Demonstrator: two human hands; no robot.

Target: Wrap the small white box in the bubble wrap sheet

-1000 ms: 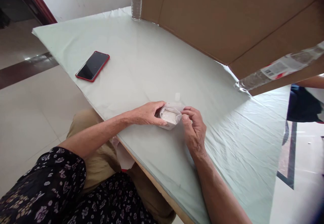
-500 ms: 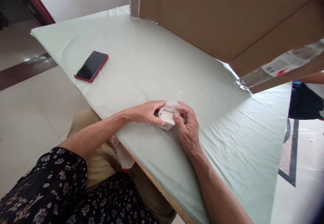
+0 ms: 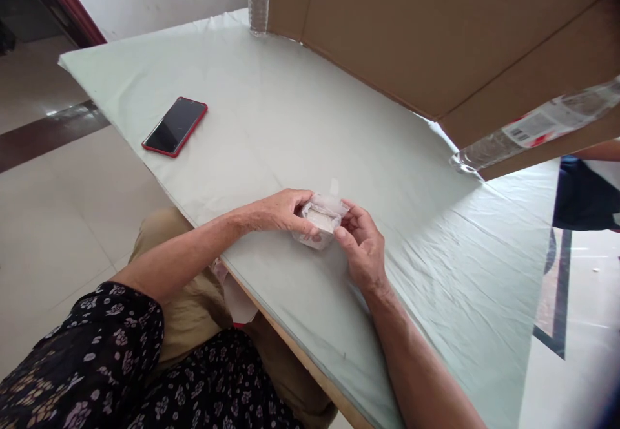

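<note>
A small whitish packet (image 3: 312,240), box-shaped with faint reddish print on its front, is held low over the near side of the table. Its top is open, and something pale shows inside. A translucent flap (image 3: 331,204) stands up at the back of the opening. My left hand (image 3: 278,211) is closed around the packet's left side, thumb along the front edge. My right hand (image 3: 362,243) is at the right side, curled fingers behind the corner and flap, thumb on the front corner. The fingertips behind the packet are partly hidden.
A phone in a red case (image 3: 175,127) lies on the pale cloth-covered table (image 3: 232,125). A brown cardboard panel (image 3: 378,28) stands at the back, with clear plastic bottles (image 3: 258,2) at its edges. Part of another person (image 3: 586,190) shows at the far right.
The packet has tilted so its opening and printed front show more. The flap now stands up at the back. My right thumb has slid down to the front corner.
</note>
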